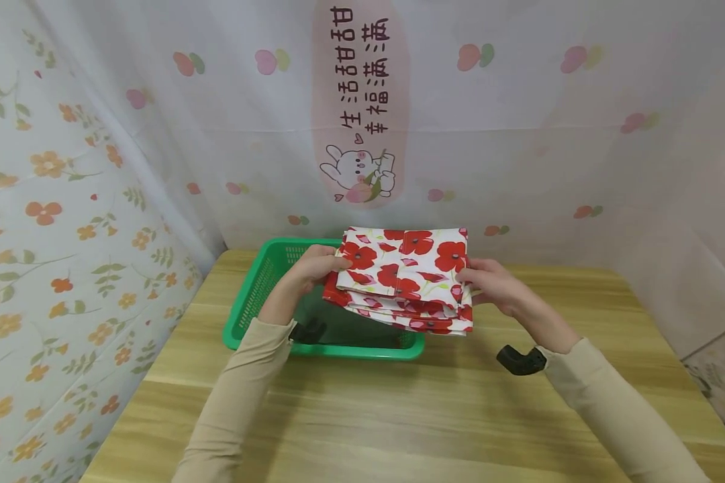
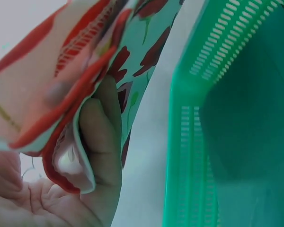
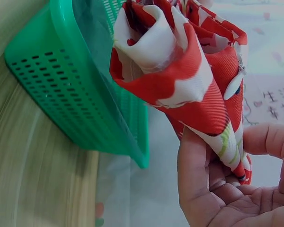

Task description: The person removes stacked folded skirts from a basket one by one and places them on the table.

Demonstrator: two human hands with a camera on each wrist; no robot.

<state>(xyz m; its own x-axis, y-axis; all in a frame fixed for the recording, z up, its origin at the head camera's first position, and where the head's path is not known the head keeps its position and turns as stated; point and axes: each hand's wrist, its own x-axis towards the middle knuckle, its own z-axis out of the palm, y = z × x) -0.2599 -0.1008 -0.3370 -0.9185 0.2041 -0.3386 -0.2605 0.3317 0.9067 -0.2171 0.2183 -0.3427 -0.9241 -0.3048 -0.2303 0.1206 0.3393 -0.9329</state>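
Note:
A folded cloth cover (image 1: pixel 401 268), white with red poppies, is held up between both hands, over the right part of a green plastic basket (image 1: pixel 356 351). Its layers hang in a stack towards me. The left hand (image 1: pixel 314 265) grips its left edge, with fingers behind the fabric in the left wrist view. On the opposite side, the right hand (image 1: pixel 492 282) pinches the right edge between thumb and fingers. In the right wrist view the rolled folds show, with a small white zip pull (image 3: pixel 234 86) hanging from them. The cover hides part of the basket.
The basket stands at the back left of a wooden table (image 1: pixel 362 416); its floor looks dark, and I cannot tell whether something lies there. A printed curtain (image 1: pixel 519 134) hangs behind the table, and a floral one (image 1: pixel 48 268) on the left. Black wrist mounts (image 1: pixel 521 361) sit at the sleeves.

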